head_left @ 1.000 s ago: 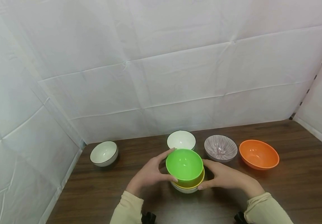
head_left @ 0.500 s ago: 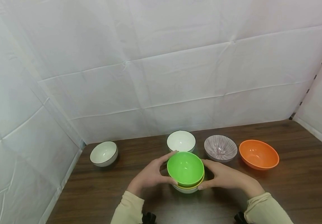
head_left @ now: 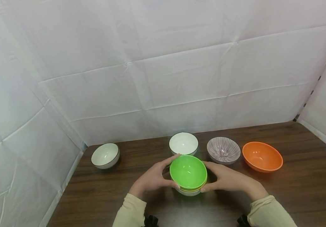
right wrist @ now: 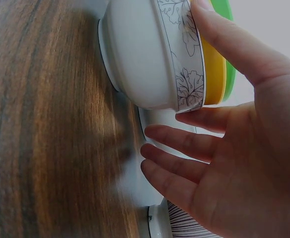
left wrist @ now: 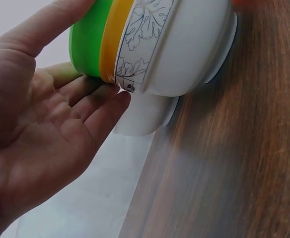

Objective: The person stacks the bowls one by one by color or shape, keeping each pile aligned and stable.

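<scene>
In the head view a bright green bowl (head_left: 188, 171) sits in a yellow bowl (head_left: 192, 190), which sits in a white bowl (head_left: 189, 193). A leaf-patterned band on the white bowl (right wrist: 140, 54) shows in the right wrist view. My left hand (head_left: 153, 179) curves round the stack's left side, its thumb on the green bowl (left wrist: 88, 44), fingers passing behind toward the patterned band. On the opposite side, my right hand (head_left: 228, 179) holds the stack near the white and yellow rims with thumb and index finger; its other fingers extend beyond. Both palms are apart from the bowls.
Behind the stack stands a dark-rimmed white bowl (head_left: 183, 143). To the right are a striped bowl (head_left: 223, 150) and an orange bowl (head_left: 262, 156); another white bowl (head_left: 105, 155) sits far left. White sheeting (head_left: 163, 78) walls the back and sides of the brown wooden table (head_left: 307, 176).
The green bowl has come down into the yellow bowl, now showing only a thin yellow rim below it. My left hand dipped slightly with it; my right hand has hardly moved.
</scene>
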